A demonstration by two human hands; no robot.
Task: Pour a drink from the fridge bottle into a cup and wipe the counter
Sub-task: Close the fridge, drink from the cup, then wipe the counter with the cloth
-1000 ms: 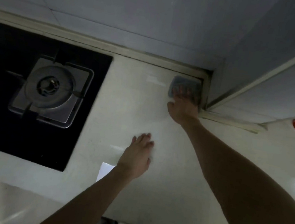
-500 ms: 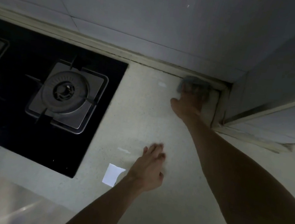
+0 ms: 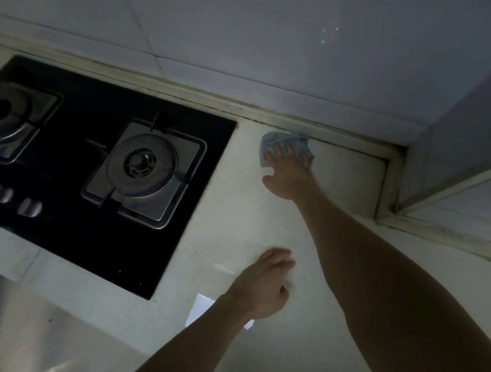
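Note:
A grey-blue cloth [image 3: 286,143] lies bunched on the pale counter [image 3: 228,220], close to the back wall strip and just right of the hob. My right hand [image 3: 288,172] presses flat on the cloth, fingers spread over it, arm stretched out from the lower right. My left hand [image 3: 263,282] rests on the counter nearer to me, fingers loosely curled, holding nothing. No bottle or cup is in view.
A black glass gas hob [image 3: 87,167] with two burners and two knobs fills the left. A white slip of paper [image 3: 203,306] lies by my left wrist. Tiled wall [image 3: 225,30] stands behind, and a raised corner ledge [image 3: 391,184] sits at the right.
My right hand has slid the cloth leftward along the back edge, away from the corner toward the hob. The view has shifted left, and the second burner now shows. My left hand stays roughly in place.

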